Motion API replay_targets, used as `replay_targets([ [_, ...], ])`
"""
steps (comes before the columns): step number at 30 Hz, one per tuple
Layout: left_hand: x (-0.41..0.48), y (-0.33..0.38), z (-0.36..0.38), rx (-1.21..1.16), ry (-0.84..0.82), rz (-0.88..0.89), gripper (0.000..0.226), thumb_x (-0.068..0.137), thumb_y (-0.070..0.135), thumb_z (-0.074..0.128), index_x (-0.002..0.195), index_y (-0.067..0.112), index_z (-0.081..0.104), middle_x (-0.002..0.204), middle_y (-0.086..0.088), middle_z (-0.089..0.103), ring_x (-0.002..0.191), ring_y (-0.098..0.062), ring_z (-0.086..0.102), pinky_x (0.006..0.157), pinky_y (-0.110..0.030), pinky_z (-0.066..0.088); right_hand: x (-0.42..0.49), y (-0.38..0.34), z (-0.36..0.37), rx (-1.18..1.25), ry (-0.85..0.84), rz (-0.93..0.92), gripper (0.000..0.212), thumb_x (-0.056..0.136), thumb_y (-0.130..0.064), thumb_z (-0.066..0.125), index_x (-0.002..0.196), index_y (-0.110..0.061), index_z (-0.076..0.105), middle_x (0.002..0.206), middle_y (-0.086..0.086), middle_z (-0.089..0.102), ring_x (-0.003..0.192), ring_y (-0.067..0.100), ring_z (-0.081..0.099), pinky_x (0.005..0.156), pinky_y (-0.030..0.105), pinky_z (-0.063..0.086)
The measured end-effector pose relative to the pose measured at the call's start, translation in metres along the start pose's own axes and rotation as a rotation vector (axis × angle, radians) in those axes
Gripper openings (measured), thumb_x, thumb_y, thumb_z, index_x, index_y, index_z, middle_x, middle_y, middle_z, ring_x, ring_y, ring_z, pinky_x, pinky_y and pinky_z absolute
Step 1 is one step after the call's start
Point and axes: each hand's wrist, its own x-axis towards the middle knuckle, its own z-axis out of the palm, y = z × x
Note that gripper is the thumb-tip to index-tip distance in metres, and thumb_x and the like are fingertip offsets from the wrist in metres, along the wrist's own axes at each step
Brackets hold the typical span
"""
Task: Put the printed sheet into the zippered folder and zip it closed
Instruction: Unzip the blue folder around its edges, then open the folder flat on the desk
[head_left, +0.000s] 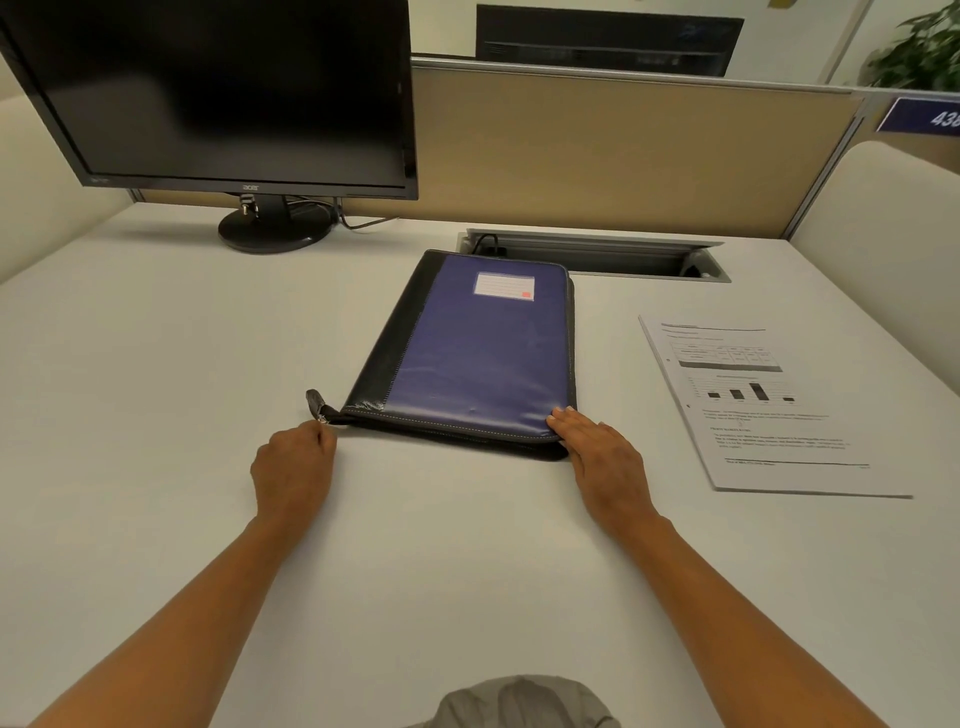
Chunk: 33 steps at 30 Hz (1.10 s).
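A blue and black zippered folder (478, 353) lies flat in the middle of the white desk, cover down and closed. Its black zipper pull tab (316, 402) sticks out at the near left corner. My left hand (293, 467) is just below that corner, fingertips curled and pinching at the zipper slider beside the tab. My right hand (597, 447) rests with straight fingers on the folder's near right corner. The printed sheet (763, 410), with a table, a bar chart and text, lies face up on the desk to the right of the folder.
A black monitor (218, 98) on a round stand is at the back left. A recessed cable tray (592, 254) runs behind the folder. Beige partition walls (623, 156) enclose the back and right of the white desk (156, 364).
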Motion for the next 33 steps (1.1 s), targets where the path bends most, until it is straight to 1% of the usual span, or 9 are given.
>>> replay_targets([
  [10,0.001,-0.003,-0.002,-0.049,0.018,-0.009,0.035,0.093,0.021,0.038,0.071,0.001,0.056,0.076,-0.026,0.061,0.069,-0.038,0.050,0.064,-0.036,0.038,0.001,-0.003,-0.004,0.000,-0.053,0.029,0.039,0.078,0.000,0.053,0.114,-0.010,0.064,0.117,0.009,0.066,0.107,0.027,0.064,0.091,0.044,0.047],
  [14,0.000,-0.004,-0.003,-0.117,0.018,-0.048,0.038,0.091,0.024,0.043,0.057,0.007,0.043,0.060,-0.017,0.051,0.067,-0.039,0.052,0.060,-0.033,0.036,0.001,-0.002,-0.005,0.032,-0.077,0.054,0.038,0.082,-0.001,0.050,0.118,-0.008,0.061,0.121,0.011,0.063,0.113,0.029,0.060,0.098,0.040,0.035],
  [18,-0.003,-0.001,-0.007,-0.231,0.107,-0.090,0.018,0.086,0.023,0.054,0.083,0.005,0.056,0.078,-0.011,0.058,0.073,-0.032,0.051,0.065,-0.034,0.037,0.002,-0.002,-0.008,0.085,-0.128,0.087,0.037,0.089,0.001,0.049,0.125,-0.009,0.055,0.131,0.010,0.056,0.124,0.026,0.050,0.105,0.032,0.023],
  [21,-0.008,0.005,-0.008,-0.151,0.207,0.062,0.021,0.081,0.016,0.062,0.096,0.006,0.053,0.094,-0.010,0.056,0.086,-0.032,0.053,0.062,-0.037,0.039,0.002,-0.003,-0.009,0.108,-0.146,0.096,0.038,0.091,0.001,0.048,0.127,-0.010,0.054,0.133,0.008,0.054,0.127,0.023,0.048,0.107,0.030,0.022],
  [23,-0.009,0.015,-0.009,-0.108,0.217,0.253,0.029,0.075,0.015,0.068,0.099,0.005,0.055,0.097,-0.012,0.058,0.090,-0.033,0.054,0.061,-0.040,0.044,0.002,-0.004,-0.010,0.126,-0.158,0.106,0.039,0.091,0.001,0.047,0.127,-0.012,0.053,0.135,0.006,0.052,0.129,0.021,0.045,0.108,0.028,0.020],
  [25,-0.006,0.026,-0.008,-0.057,0.146,0.488,0.039,0.070,0.018,0.075,0.102,0.005,0.057,0.103,-0.012,0.061,0.095,-0.033,0.057,0.069,-0.041,0.049,0.003,-0.005,-0.012,0.138,-0.165,0.115,0.039,0.092,0.001,0.046,0.128,-0.013,0.053,0.136,0.004,0.051,0.131,0.018,0.043,0.108,0.027,0.018],
  [27,-0.001,0.034,-0.004,0.010,0.024,0.642,0.051,0.069,0.029,0.077,0.110,0.006,0.057,0.116,-0.013,0.060,0.107,-0.031,0.058,0.084,-0.040,0.050,0.003,-0.005,-0.015,0.128,-0.152,0.103,0.039,0.092,0.001,0.046,0.127,-0.013,0.054,0.135,0.004,0.052,0.129,0.019,0.045,0.108,0.028,0.019],
  [30,0.002,0.046,0.000,0.003,-0.185,0.643,0.065,0.077,0.041,0.068,0.129,0.011,0.044,0.142,-0.008,0.040,0.132,-0.024,0.039,0.105,-0.034,0.037,0.000,0.001,-0.023,0.080,-0.113,0.076,0.039,0.088,-0.001,0.045,0.123,-0.011,0.057,0.129,0.006,0.058,0.122,0.021,0.053,0.108,0.024,0.023],
  [33,0.000,0.055,0.002,0.016,-0.295,0.592,0.070,0.082,0.046,0.060,0.138,0.017,0.031,0.150,-0.002,0.028,0.137,-0.019,0.030,0.110,-0.032,0.031,-0.005,0.011,-0.034,0.065,-0.046,0.054,0.040,0.082,0.001,0.049,0.119,-0.009,0.060,0.122,0.008,0.063,0.114,0.025,0.059,0.104,0.024,0.024],
])
